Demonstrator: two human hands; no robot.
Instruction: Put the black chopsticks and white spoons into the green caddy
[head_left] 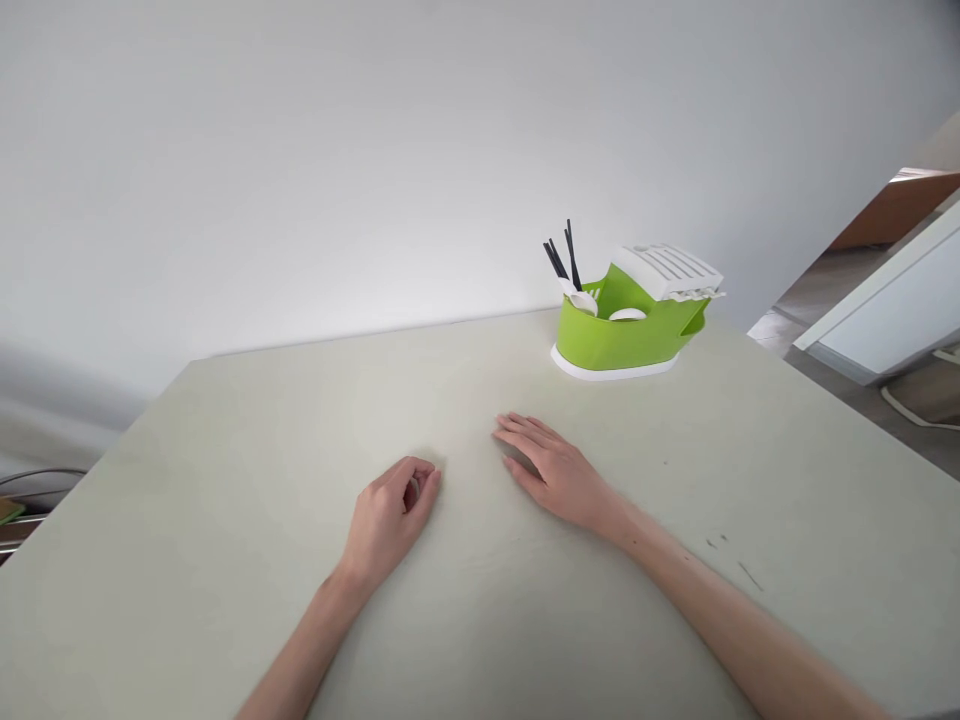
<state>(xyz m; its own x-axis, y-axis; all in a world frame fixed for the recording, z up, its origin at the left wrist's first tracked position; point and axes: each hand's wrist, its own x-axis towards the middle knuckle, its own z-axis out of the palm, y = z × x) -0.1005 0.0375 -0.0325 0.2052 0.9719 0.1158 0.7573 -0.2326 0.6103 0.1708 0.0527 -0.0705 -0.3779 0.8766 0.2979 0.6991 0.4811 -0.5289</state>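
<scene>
My left hand (391, 515) rests on the pale table (225, 480) near its middle, fingers curled into a loose fist with nothing visible in them. My right hand (551, 468) lies flat on the table just to its right, fingers stretched out and together, holding nothing. At the far edge beyond my right hand stands a green dish rack (626, 335) on a white base. It holds black chopsticks (564, 257), a white spoon (579, 295) and a white ridged lid or tray (667, 270).
A plain white wall runs behind the table. To the right, past the table's edge, the floor drops away with a white panel (885, 300) and a brown ledge (900, 205). Dark objects sit at the far left edge (22, 500).
</scene>
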